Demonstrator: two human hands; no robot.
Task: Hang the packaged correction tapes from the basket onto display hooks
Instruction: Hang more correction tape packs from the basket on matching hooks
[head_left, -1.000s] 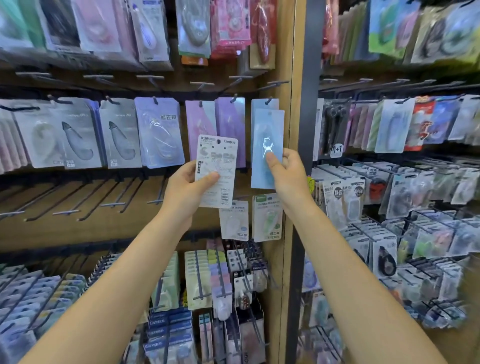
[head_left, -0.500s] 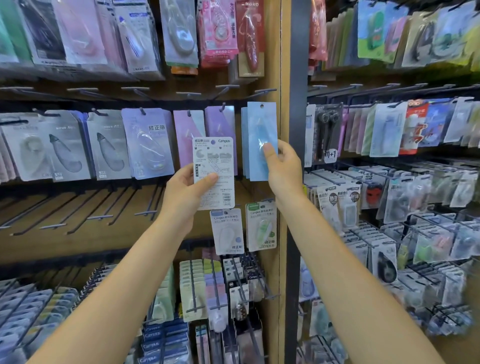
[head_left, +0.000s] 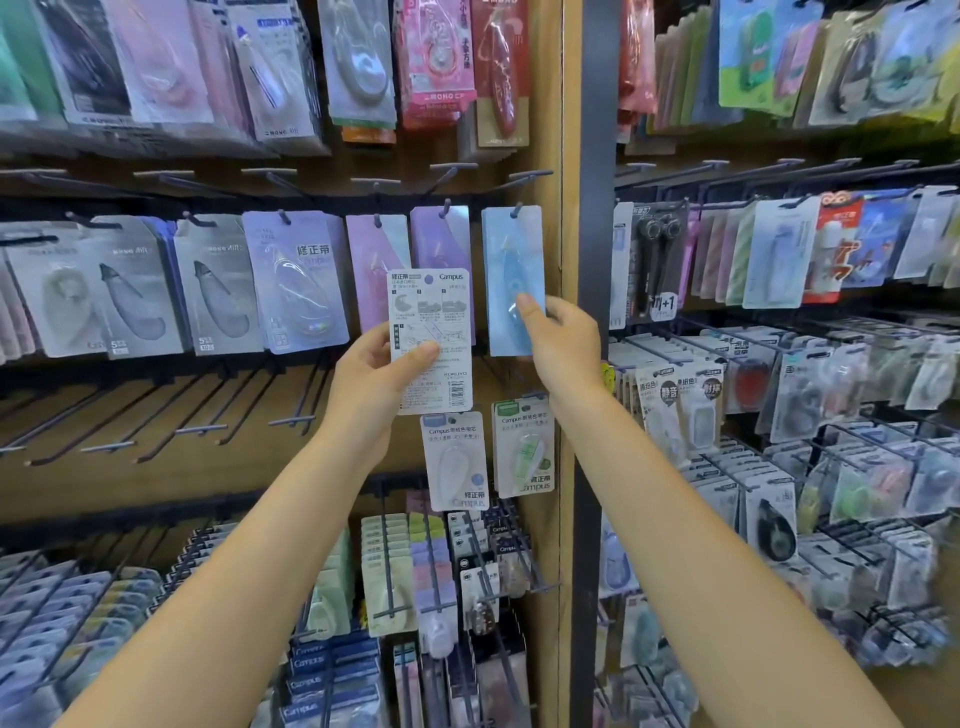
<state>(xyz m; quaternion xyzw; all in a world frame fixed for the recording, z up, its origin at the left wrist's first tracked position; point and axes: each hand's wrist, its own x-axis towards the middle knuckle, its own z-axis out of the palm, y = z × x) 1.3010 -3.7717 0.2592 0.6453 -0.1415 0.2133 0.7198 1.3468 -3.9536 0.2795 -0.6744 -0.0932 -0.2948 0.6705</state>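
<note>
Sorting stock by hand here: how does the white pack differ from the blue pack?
The white pack shows its printed back with a barcode; the blue pack shows its plain front. The white pack is off any hook, gripped by the left hand; the blue pack hangs on one, pinched by the right hand.

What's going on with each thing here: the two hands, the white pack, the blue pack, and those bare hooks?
Left hand: grips the white Campus pack, printed back facing the camera.
White Campus pack: held upright, off any hook.
Right hand: pinches the blue pack low down.
Blue pack: hanging on its hook.
Bare hooks: carry nothing.
</note>
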